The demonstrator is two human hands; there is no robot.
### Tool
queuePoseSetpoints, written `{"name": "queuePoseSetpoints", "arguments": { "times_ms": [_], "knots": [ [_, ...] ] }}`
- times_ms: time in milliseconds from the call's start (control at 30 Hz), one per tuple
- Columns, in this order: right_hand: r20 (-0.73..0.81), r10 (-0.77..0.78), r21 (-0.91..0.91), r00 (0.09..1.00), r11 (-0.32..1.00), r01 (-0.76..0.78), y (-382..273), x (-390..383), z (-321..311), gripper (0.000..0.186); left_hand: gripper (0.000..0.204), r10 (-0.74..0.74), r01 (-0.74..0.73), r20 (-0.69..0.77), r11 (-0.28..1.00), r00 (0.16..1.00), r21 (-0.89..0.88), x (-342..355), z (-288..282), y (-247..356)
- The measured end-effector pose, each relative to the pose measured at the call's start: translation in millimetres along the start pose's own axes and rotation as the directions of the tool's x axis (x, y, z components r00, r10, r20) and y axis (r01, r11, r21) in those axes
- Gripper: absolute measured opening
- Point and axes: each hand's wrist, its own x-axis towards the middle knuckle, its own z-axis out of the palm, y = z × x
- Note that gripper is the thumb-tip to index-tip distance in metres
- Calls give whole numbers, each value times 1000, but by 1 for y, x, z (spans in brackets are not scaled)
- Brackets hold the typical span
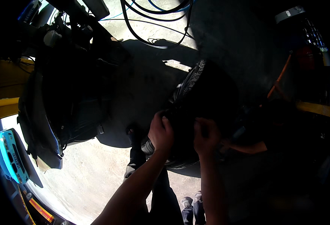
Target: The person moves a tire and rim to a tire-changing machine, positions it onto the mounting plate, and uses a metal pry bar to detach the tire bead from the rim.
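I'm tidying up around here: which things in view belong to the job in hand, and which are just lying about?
In hand:
- tyre, with left hand and right hand at it; grip too dark to tell

Seemingly just about:
- black hose loops
- orange bar
- light-blue car

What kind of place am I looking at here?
Probably a vehicle repair or tyre workshop. A tyre with chunky tread stands in the shade, yellow metalwork shows at the left, and a light-blue car is out in the bright light.
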Motion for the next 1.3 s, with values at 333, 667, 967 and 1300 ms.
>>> {"name": "queuePoseSetpoints", "arguments": {
  "times_ms": [333,667,967,1300],
  "knots": [
    [-124,102,-25,987,994,-106,0,25,20,16,31,-51,49,55,998,997,49,25,-1,9],
    [-3,15,-67,1000,998,-15,-2,28,16,13,32,-25,24,42,1000,999,17,24,-1,4],
    [10,-17,-107,1000,994,18,7,16,7,11,34,8,-10,39,999,999,39,11,3,6],
    [25,1,-78,1000,997,1,10,12,5,12,38,12,-12,19,1000,1000,21,8,7,5]
  ]
}}
